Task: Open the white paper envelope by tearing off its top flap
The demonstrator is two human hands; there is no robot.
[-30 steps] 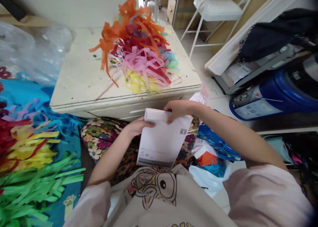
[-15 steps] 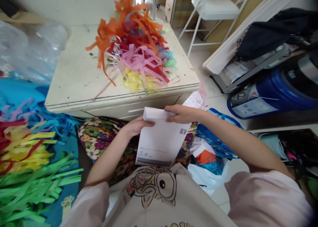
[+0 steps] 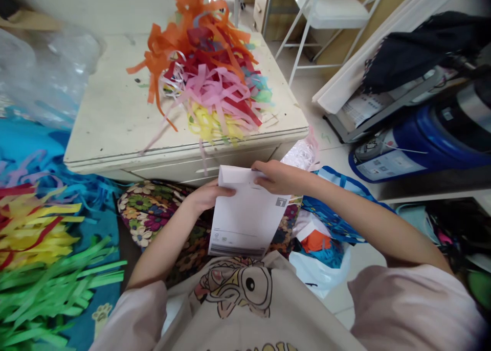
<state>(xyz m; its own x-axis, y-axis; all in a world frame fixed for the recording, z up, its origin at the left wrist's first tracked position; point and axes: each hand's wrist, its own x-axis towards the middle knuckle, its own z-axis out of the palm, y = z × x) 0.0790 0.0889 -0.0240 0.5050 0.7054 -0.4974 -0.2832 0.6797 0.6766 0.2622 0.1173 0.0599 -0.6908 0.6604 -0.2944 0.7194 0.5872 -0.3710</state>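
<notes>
From my feed: white printed paper packet (image 3: 243,218) sits between both hands, over the lap and in front of the cream cabinet (image 3: 103,121). Left hand (image 3: 207,195) pinches its upper left edge, thumb on the near face. Right hand (image 3: 270,177) grips the top right, thumb on the near face too; its other fingertips are partly hidden, so I can't tell if they're inside the packet or behind it. Grey square with a "1" below the right hand, dark striped band along the bottom end near the shirt (image 3: 245,294). Floral fabric (image 3: 148,207) beneath. Mixed crepe-paper strips (image 3: 215,90) piled on the cabinet top, green strips (image 3: 65,284) far left, white plastic bag (image 3: 326,277) right of the packet.
</notes>
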